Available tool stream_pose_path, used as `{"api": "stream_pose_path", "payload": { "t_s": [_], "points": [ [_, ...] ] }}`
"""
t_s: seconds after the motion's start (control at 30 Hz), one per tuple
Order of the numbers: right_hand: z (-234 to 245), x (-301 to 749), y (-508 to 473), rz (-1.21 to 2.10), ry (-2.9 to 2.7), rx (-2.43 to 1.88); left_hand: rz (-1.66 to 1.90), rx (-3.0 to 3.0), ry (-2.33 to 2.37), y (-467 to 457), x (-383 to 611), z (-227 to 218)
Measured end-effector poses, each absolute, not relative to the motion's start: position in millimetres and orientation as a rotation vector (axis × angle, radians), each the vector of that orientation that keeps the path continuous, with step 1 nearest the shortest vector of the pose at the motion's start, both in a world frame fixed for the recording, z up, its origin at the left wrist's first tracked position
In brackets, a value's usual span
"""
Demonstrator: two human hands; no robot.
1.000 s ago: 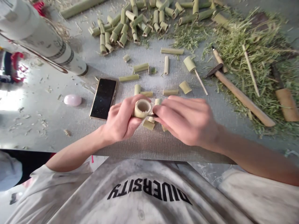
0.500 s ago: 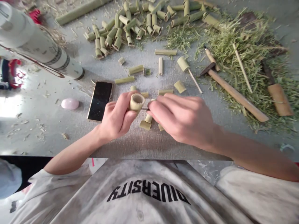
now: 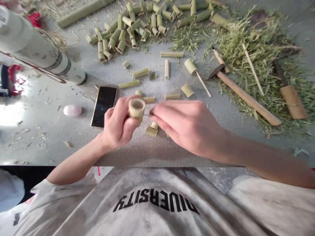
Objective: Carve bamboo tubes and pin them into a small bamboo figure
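My left hand (image 3: 117, 126) is closed around a short hollow bamboo section (image 3: 136, 109), its open end turned up toward me. My right hand (image 3: 187, 126) is closed in a pinch on a thin dark tool whose tip (image 3: 147, 114) touches the section's side; most of the tool is hidden by my fingers. Both hands hover just above the grey mat (image 3: 159, 150). Small cut bamboo pieces (image 3: 152, 130) lie right under my hands.
A phone (image 3: 103, 105) lies left of my hands, a pink stone (image 3: 72, 110) beyond it. A white cylinder (image 3: 39, 52) lies far left. Several bamboo tubes (image 3: 130, 26) are heaped at the back. A hammer (image 3: 242, 95), sticks and green shavings (image 3: 258, 49) cover the right.
Both hands have shifted slightly left with the bamboo section, which has moved a little away from the right fingers. The grip on each thing is unchanged.
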State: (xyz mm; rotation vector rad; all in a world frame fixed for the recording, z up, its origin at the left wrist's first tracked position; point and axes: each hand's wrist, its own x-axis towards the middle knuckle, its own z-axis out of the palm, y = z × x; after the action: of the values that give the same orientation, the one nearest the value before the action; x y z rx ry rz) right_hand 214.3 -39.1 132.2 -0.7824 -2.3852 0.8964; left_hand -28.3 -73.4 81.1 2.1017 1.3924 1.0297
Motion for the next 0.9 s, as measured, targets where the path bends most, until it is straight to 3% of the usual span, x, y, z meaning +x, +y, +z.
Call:
{"api": "stream_pose_path", "payload": {
  "t_s": [0.07,0.17,0.4,0.47,0.53,0.67,0.77,0.83,0.9],
  "points": [
    [128,216,-38,0.173,-2.542,-0.882,0.993,1.946,1.366,-74,-19,90],
    [118,220,-35,-0.348,-2.617,-0.882,0.818,1.612,1.307,-69,-8,103],
    [117,225,-35,-0.347,-2.675,-0.819,0.6,1.312,1.272,-65,-4,108],
    [119,225,-34,-0.171,-2.669,-0.846,0.676,1.416,1.284,-68,-4,105],
    [120,224,-31,0.208,-2.596,-0.861,0.79,1.646,1.302,-70,-5,101],
    [114,221,-27,1.454,-2.044,-0.883,0.91,2.183,1.307,-66,-15,90],
    [109,219,-30,2.351,-1.425,-0.665,1.035,2.53,1.076,-54,-27,82],
    [108,217,-35,2.633,-1.205,-0.476,1.116,2.679,0.881,-48,-34,79],
    [110,216,-40,2.576,-1.291,-0.451,1.164,2.709,0.807,-46,-36,82]
  ]
}}
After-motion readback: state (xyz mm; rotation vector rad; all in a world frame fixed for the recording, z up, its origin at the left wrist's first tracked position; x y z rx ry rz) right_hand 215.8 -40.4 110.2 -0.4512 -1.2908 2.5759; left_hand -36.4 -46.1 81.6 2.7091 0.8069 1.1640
